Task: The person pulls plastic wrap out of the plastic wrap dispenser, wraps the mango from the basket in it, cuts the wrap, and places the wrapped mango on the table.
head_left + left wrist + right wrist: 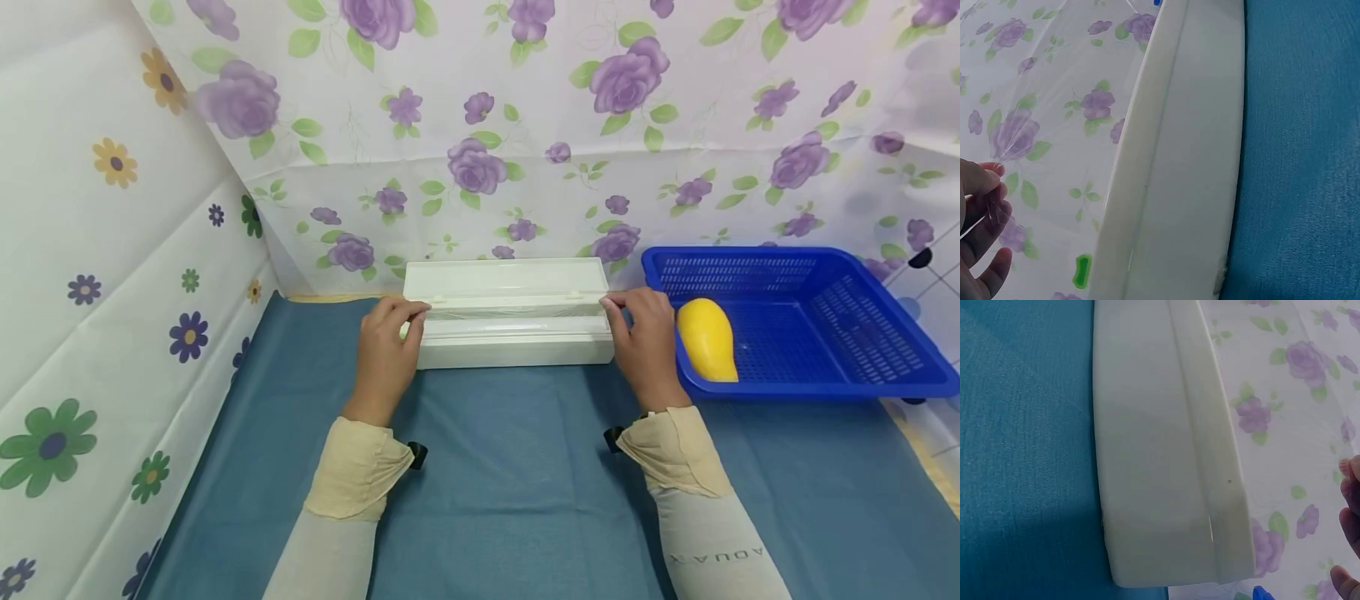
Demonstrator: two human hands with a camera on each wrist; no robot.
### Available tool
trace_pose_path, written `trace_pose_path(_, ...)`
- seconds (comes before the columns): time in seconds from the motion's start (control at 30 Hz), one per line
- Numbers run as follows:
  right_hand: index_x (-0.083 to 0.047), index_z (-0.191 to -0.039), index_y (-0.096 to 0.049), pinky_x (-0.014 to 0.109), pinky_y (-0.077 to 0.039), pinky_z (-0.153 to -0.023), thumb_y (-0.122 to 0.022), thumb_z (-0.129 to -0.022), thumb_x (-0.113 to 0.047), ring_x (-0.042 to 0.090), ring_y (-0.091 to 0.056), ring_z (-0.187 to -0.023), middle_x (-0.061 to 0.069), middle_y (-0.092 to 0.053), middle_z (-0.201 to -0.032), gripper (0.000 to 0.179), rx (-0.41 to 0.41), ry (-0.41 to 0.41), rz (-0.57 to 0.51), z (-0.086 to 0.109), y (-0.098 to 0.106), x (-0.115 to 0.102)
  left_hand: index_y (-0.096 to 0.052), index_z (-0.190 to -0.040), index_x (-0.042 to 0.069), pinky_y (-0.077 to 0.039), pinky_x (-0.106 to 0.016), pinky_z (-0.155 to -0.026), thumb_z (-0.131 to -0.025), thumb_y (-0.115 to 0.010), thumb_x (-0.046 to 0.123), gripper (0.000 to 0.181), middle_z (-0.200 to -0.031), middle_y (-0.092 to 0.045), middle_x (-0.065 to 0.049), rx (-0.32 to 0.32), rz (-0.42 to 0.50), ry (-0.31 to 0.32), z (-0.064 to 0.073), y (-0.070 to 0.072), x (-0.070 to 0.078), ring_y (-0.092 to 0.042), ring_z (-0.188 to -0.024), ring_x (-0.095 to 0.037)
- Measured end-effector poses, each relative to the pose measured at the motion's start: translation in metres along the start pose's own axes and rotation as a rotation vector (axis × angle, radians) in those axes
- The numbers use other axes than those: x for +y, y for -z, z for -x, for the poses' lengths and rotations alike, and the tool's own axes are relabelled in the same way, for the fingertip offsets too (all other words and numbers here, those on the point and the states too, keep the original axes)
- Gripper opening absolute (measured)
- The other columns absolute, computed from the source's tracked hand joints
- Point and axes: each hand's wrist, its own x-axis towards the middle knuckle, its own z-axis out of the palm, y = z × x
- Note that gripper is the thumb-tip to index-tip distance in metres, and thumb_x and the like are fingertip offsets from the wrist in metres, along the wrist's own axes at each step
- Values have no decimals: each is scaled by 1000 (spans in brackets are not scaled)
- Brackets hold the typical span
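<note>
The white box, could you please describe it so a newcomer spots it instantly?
At the cloth's right stands the blue basket. Left of it, between the left hand and right hand, lies the white box: long, its lid raised, unlike the lidless basket.

Shows a white rose-print sheet (555, 125) across the back, with purple blooms (630, 77) and green leaves (615, 124), meeting at left a creased white sheet (112, 358) with simple flowers (49, 447) in 3 colours: orange, purple and green. Has a blue cloth (517, 467) spread below, with yellowish edging (330, 297) beyond it at back left, and pale tiling (933, 292) at far right, under soft light.
</note>
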Motion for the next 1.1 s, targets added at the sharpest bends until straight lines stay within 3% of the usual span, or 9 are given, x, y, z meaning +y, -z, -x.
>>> trace_pose_path(0.33, 1, -101, -73, 46, -38, -93, -65, -99, -18, 37, -53, -100, 18, -68, -95, 20, 31, 28, -5, -2, 3, -4, -76, -108, 4, -47, -48, -83, -101, -62, 9, 17, -102, -65, -13, 32, 28, -25, -1, 4, 3, -61, -89, -30)
trace_pose_path(1.1, 2, -102, -74, 40, -36, -93, -64, -100, -17, 37, -52, -100, 18, -65, -96, 22, 90, 23, -25, -4, 14, -18, -77, -106, 4, -47, -49, -86, -100, -63, 11, 17, -101, -66, -14, 89, 40, -60, -4, 15, 16, -62, -89, -31)
